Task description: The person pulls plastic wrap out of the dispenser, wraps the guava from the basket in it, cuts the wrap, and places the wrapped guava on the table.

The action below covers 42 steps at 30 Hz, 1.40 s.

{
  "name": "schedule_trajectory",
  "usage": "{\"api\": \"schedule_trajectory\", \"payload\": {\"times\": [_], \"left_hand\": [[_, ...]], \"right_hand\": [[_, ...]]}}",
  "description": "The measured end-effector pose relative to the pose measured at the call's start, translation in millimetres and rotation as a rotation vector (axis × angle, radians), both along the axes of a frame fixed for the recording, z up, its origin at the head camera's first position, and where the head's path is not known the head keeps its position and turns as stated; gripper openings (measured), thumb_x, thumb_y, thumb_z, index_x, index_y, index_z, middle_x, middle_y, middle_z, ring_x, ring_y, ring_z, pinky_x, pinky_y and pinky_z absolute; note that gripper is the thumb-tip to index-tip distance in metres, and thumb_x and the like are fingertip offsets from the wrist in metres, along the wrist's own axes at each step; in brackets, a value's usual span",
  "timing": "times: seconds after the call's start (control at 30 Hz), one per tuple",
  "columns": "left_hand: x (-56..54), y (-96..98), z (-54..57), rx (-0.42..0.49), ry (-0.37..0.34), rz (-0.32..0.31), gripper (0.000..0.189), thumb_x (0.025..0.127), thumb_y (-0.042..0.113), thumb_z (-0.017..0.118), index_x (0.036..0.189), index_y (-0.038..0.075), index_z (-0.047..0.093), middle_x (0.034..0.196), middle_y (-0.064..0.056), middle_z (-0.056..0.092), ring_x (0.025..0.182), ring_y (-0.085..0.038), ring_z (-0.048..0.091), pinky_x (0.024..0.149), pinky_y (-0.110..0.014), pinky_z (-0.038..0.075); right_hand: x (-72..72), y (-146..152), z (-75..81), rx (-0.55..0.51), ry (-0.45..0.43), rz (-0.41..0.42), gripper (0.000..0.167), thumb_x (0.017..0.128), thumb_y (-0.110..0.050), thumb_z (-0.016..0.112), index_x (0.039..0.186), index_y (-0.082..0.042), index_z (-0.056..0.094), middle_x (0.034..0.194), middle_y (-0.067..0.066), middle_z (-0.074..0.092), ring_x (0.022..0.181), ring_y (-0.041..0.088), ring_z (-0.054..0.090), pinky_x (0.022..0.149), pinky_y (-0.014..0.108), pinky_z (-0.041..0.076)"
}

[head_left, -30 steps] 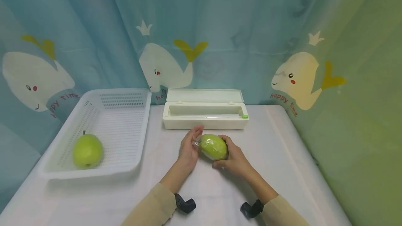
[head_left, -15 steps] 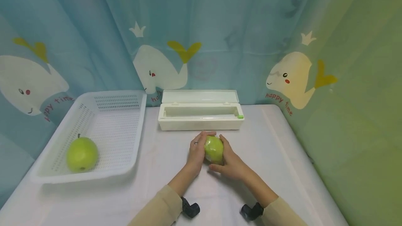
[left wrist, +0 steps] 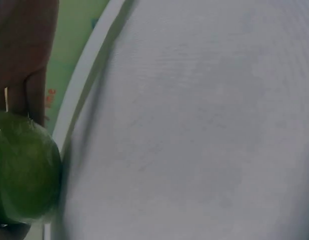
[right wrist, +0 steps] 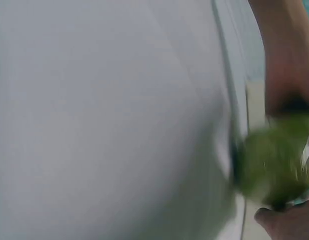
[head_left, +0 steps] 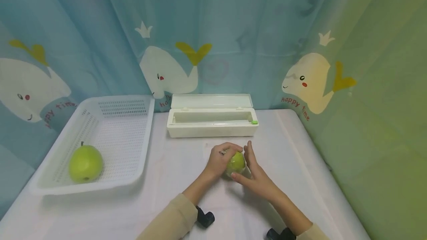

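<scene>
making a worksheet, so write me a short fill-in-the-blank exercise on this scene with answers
The wrapped fruit between the left hand and right hand is coloured ____.
On the box, the lid is not shut but ____.
Seen by the person, the basket lies to the box's ____.

Missing words: green; open; left.

The left hand [head_left: 220, 160], held upright beside the film-wrapped green fruit [head_left: 237, 163] a second ago, now curls over its top and left side. The right hand [head_left: 258, 180] has eased from its grip, fingers straightened and thumb spread. The fruit itself has shifted rightward relative to the white box [head_left: 212, 130].
</scene>
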State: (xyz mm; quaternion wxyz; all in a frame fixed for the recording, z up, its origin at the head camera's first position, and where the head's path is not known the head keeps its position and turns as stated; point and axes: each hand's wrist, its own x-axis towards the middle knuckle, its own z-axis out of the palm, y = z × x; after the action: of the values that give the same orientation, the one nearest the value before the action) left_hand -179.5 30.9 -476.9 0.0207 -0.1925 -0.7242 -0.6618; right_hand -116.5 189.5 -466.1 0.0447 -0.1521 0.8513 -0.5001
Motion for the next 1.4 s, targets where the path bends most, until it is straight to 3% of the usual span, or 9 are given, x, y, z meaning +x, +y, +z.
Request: {"api": "schedule_trajectory", "payload": {"times": [0.17,0.23,0.3,0.43,0.53,0.7,0.9,1.13,1.4], "left_hand": [[4.8,2.3,0.0,0.002,-0.043,0.047,0.035,0.103,0.025,0.045,0.1,0.01,0.076,0.106,-0.003,0.076,0.089,-0.012,0.068,0.068,-0.021,0.053],[6.1,2.1,0.0,0.011,-0.063,0.06,0.038,0.105,0.03,0.042,0.101,0.013,0.076,0.106,0.0,0.076,0.091,-0.012,0.068,0.072,-0.024,0.054],[6.4,1.1,0.0,0.006,-0.067,0.061,0.039,0.105,0.033,0.039,0.116,0.015,0.072,0.109,0.002,0.075,0.098,-0.014,0.069,0.076,-0.026,0.056],[7.2,-2.1,0.2,-0.013,-0.078,0.018,0.042,0.106,0.034,0.036,0.131,0.014,0.065,0.116,0.001,0.073,0.109,-0.018,0.067,0.088,-0.029,0.053],[9.0,-2.7,2.1,-0.036,-0.07,-0.013,0.045,0.108,0.037,0.034,0.124,0.014,0.069,0.122,0.002,0.071,0.115,-0.018,0.064,0.095,-0.032,0.051],[14.1,-1.9,6.1,-0.126,0.063,0.013,0.043,0.109,0.034,0.033,0.12,0.02,0.073,0.133,0.003,0.065,0.127,-0.015,0.057,0.108,-0.041,0.043],[19.1,-0.5,4.7,-0.13,0.156,-0.005,0.039,0.109,0.026,0.038,0.115,0.017,0.076,0.131,-0.003,0.065,0.126,-0.016,0.058,0.107,-0.043,0.044],[20.5,-3.1,6.2,-0.157,0.175,-0.071,0.042,0.109,0.033,0.038,0.147,0.024,0.05,0.162,-0.006,0.03,0.146,-0.031,0.034,0.114,-0.059,0.033],[19.5,0.2,9.7,-0.186,0.22,0.018,0.04,0.108,0.02,0.036,0.136,0.002,0.059,0.145,-0.011,0.055,0.137,-0.022,0.049,0.115,-0.04,0.037]], "right_hand": [[4.5,-18,-3.0,0.045,0.107,0.04,0.114,0.089,-0.035,0.073,0.158,-0.005,-0.012,0.165,0.023,-0.001,0.15,0.041,0.012,0.115,0.064,0.022],[4.6,-23,-2.0,0.087,0.13,0.019,0.118,0.084,-0.038,0.076,0.158,-0.003,-0.01,0.163,0.022,0.005,0.148,0.041,0.02,0.113,0.064,0.028],[4.8,-25,0.6,0.135,0.133,-0.003,0.12,0.081,-0.039,0.078,0.158,-0.001,-0.007,0.163,0.024,0.008,0.147,0.043,0.023,0.111,0.064,0.031],[6.6,-24,0.3,0.189,0.145,-0.01,0.12,0.079,-0.039,0.078,0.157,0.002,-0.003,0.162,0.027,0.01,0.145,0.045,0.028,0.108,0.064,0.036],[7.5,-25,-1.5,0.198,0.16,-0.031,0.119,0.078,-0.038,0.079,0.157,0.002,0.0,0.16,0.025,0.017,0.141,0.04,0.037,0.107,0.059,0.04],[6.1,-25,0.2,0.223,0.172,-0.078,0.109,0.078,-0.035,0.08,0.155,0.001,0.012,0.152,0.021,0.034,0.129,0.03,0.051,0.101,0.05,0.047],[0.4,-20,-0.7,0.179,0.173,-0.129,0.09,0.077,-0.033,0.083,0.145,-0.003,0.033,0.133,0.012,0.056,0.11,0.02,0.057,0.089,0.04,0.05],[-4.7,-17,-4.2,0.112,0.147,-0.138,0.093,0.08,-0.035,0.082,0.153,-0.011,0.03,0.145,0.013,0.051,0.125,0.027,0.055,0.096,0.05,0.048],[-6.8,-24,1.6,0.139,0.207,-0.178,0.077,0.077,-0.03,0.083,0.141,-0.008,0.048,0.134,0.014,0.057,0.11,0.024,0.058,0.088,0.044,0.05]]}}
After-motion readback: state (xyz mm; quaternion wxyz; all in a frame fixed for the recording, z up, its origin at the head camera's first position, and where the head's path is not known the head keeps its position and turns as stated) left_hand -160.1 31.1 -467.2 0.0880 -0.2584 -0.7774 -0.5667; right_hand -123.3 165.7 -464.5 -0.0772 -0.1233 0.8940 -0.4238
